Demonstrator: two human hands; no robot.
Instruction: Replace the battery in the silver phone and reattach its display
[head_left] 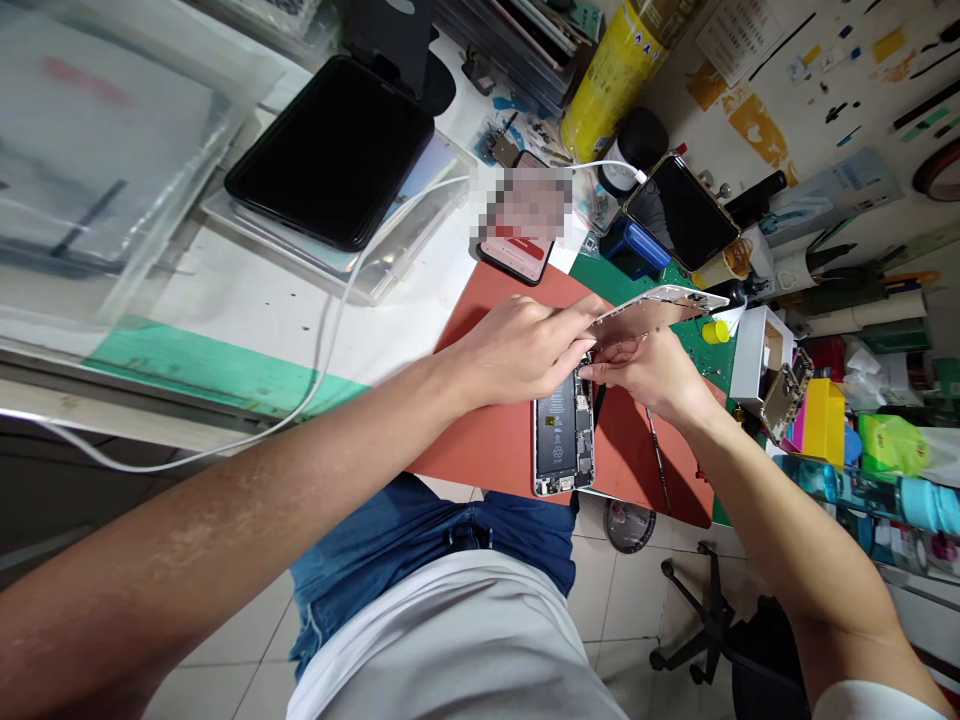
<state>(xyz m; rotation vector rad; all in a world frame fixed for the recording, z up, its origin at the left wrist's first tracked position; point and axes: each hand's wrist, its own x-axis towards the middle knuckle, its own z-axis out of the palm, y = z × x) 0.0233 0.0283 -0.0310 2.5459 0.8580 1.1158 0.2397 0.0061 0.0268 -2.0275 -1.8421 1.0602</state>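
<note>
An opened phone body lies on a red-brown work mat, its battery and circuit parts showing. The phone's screen panel is lifted and tilted above the upper end of the body. With fingers and thumb closed, my left hand grips the near edge of the panel. My right hand is under the panel, fingertips pinched at the top end of the phone body; what they pinch, if anything, is hidden. Right of the phone, a thin screwdriver-like tool lies on the mat.
Beyond the mat lie a lit phone, a dark phone on a blue holder and a yellow spray can. A large black-screened device rests at left with a white cable. Boxes and a bottle crowd the right.
</note>
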